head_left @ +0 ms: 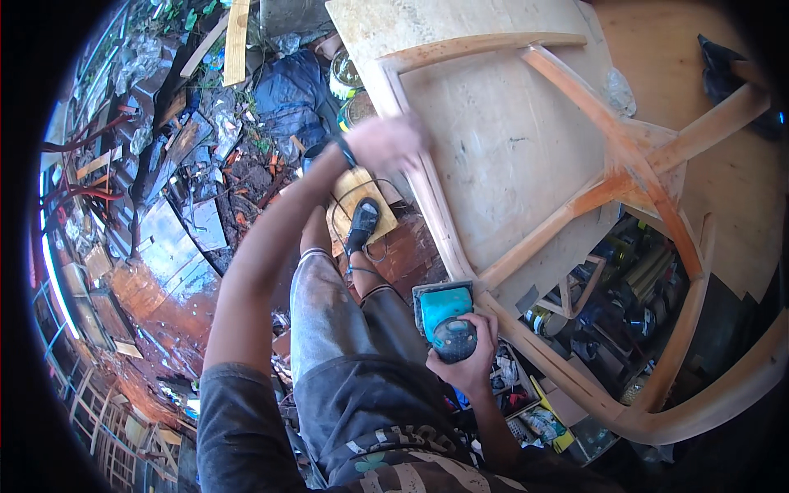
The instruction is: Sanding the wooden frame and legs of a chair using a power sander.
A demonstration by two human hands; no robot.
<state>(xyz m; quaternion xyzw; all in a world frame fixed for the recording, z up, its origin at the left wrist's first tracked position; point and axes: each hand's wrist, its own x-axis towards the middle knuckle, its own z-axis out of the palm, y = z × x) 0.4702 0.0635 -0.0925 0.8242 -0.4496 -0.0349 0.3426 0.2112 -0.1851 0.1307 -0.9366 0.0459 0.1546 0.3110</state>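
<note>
My right hand (472, 353) is closed round the dark rounded end of a teal electric sander (444, 308). The sander's flat square pad is at the near left edge of a large curved wooden frame (559, 361); whether it touches the wood I cannot tell. Motion smears my left hand (390, 144), which is over the frame's left rail (436, 197) farther up. Its fingers cannot be made out. A dark band circles the left wrist. Pale, freshly bare wood shows on the left rail, while the crossing bars (608, 185) are more orange.
Under the frame lies a pale plywood sheet (509, 140). Tools and boxes crowd the space below the frame at right (625, 279). A dark cable (341, 197) runs by my sandalled foot (363, 220). Scrap wood, a blue bag (292, 90) and debris cover the ground at left.
</note>
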